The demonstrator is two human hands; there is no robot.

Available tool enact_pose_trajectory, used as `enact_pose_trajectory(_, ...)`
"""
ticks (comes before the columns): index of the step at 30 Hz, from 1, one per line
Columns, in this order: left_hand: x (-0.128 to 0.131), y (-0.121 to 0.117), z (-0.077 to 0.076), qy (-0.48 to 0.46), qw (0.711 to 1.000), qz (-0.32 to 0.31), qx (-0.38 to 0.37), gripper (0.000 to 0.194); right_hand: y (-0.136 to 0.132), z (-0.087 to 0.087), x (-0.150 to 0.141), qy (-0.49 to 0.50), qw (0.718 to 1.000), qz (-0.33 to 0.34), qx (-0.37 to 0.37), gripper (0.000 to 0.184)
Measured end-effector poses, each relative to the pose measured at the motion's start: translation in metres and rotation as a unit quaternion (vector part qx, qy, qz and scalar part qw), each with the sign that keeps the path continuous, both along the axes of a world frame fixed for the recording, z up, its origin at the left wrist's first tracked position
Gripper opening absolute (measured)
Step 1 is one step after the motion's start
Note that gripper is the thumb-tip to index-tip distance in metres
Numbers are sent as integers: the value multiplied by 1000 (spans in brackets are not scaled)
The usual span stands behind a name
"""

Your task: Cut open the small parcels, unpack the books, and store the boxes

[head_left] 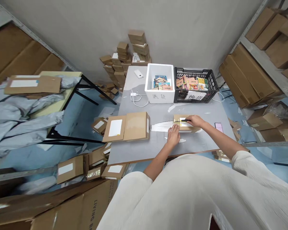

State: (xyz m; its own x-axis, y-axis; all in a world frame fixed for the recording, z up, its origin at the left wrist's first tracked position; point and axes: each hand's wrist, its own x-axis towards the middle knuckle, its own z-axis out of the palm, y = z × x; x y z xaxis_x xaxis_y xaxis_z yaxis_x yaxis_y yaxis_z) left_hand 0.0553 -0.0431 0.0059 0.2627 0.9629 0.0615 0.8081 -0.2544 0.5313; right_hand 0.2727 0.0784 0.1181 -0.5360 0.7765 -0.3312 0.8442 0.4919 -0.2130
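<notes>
A grey table point(132, 153) is spreading out before you. Along its far side, a black crate point(179, 97) and a white bin point(159, 101) are standing side by side, both holding books point(202, 83). Two cartons point(136, 126) are lying to your left, with a white strip point(162, 126) running from them towards the box point(189, 128). A phone point(219, 127) is lying beyond your right forearm.

Your right hand point(195, 121) is closing around a black tool point(182, 120). Your left hand point(174, 133) is resting its fingers on the box; whether they are gripping, I cannot tell. The box is lying flat, its left end under your left fingertips, its top beneath your right hand.
</notes>
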Motion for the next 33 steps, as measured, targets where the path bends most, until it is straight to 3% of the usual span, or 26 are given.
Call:
enact_pose_trajectory(8, -6, -1, -6, 5, 999, -31, 5, 79, -7, 3, -6, -24, 1000, -5, 9, 38)
enact_pose_trajectory(15, 0, -4, -3, 15, 1000, -2, 11, 73, 2, 11, -1, -53, 999, 9, -1, 34)
enact_pose_trajectory(33, 23, 0, 8, 65, 995, 78, -1, 60, 17, 4, 74, -68, 998, -7, -2, 30)
